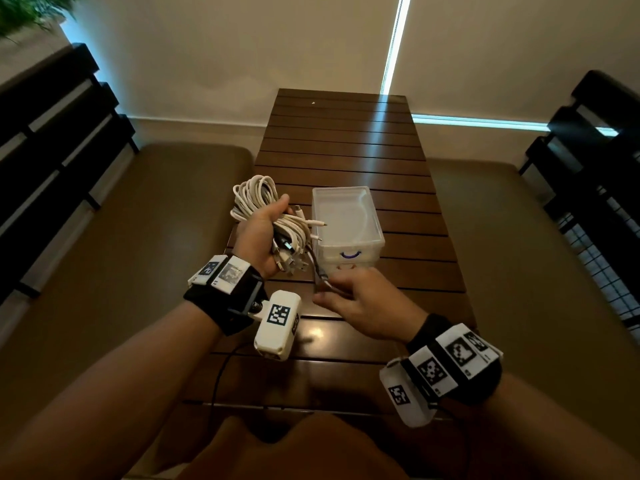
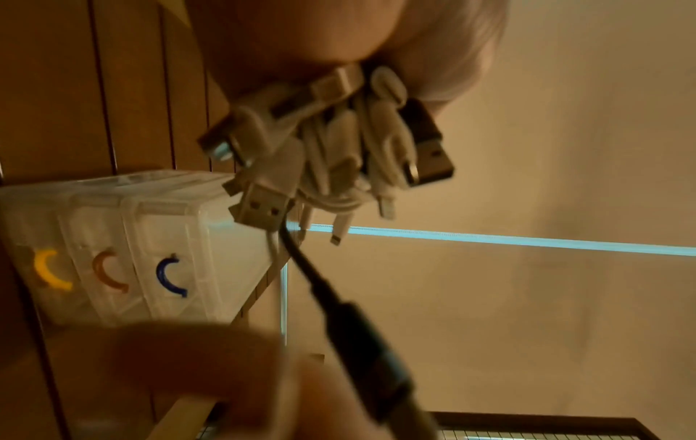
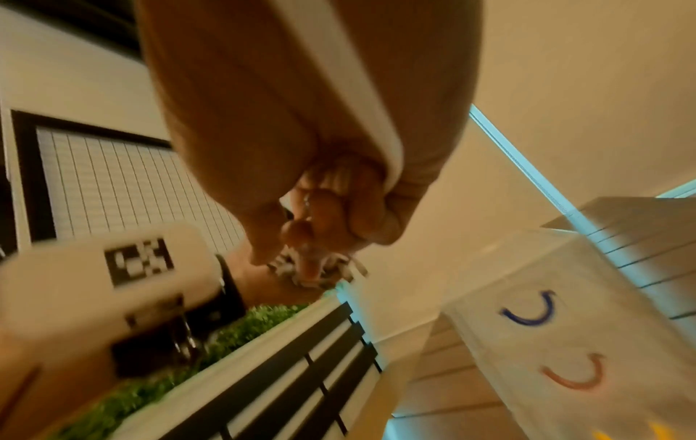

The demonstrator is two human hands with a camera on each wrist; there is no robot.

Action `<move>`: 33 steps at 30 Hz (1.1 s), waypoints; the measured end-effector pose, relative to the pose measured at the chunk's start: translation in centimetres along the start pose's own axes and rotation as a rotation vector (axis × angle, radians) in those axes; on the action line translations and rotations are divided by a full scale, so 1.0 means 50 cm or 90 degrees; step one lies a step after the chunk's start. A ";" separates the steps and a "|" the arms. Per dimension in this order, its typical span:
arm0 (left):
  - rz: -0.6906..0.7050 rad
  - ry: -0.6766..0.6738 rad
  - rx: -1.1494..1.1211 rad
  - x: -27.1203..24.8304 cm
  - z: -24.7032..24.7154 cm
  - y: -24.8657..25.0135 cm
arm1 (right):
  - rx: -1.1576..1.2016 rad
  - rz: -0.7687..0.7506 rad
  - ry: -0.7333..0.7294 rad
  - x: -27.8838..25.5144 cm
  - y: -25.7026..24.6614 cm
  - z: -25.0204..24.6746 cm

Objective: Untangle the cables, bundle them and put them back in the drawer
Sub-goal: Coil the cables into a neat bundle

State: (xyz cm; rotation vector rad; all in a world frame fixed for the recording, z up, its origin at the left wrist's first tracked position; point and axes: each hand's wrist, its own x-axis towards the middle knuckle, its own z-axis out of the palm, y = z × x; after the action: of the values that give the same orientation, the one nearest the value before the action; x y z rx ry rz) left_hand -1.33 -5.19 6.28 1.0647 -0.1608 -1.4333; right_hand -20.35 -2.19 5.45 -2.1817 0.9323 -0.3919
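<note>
My left hand (image 1: 258,233) grips a coiled bundle of white cables (image 1: 258,197) above the table's left side. Several USB plugs (image 2: 324,140) hang from the bundle below the palm. A dark cable (image 2: 335,300) runs from the bundle down to my right hand (image 1: 349,299), which pinches its plug end (image 1: 320,278) between thumb and fingers. In the right wrist view the right hand's fingers (image 3: 320,214) curl tight around a small metal piece. The clear plastic drawer unit (image 1: 346,220) stands on the table just right of the bundle, with blue (image 2: 169,278), orange and yellow handles.
The slatted dark wooden table (image 1: 346,140) runs away from me towards a beige wall. Padded benches (image 1: 138,220) flank it on both sides, with black slatted backrests (image 1: 52,133). A green plant (image 1: 24,12) sits at the far left.
</note>
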 end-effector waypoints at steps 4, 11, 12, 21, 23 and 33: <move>0.087 0.054 0.118 -0.006 0.009 -0.023 | -0.021 -0.004 0.173 0.018 -0.042 -0.053; 0.044 -0.074 0.328 -0.029 0.019 -0.022 | -0.105 -0.039 0.179 0.049 -0.037 -0.113; 0.040 -0.099 0.368 -0.031 0.016 -0.024 | -0.123 -0.040 0.140 0.052 -0.041 -0.122; -0.198 -0.346 0.291 -0.037 0.004 -0.017 | -0.045 -0.068 -0.004 0.070 -0.063 -0.162; -0.197 -0.389 0.245 -0.033 0.001 -0.019 | 0.001 -0.064 0.002 0.078 -0.063 -0.158; -0.158 -0.471 0.283 -0.032 -0.009 -0.001 | 0.199 -0.085 0.139 0.083 -0.054 -0.105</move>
State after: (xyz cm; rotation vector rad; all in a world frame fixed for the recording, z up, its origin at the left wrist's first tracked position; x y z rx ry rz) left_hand -1.41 -3.61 6.76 0.8675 -0.9400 -2.0297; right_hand -18.82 -6.52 11.04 -1.9433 0.7813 -0.7988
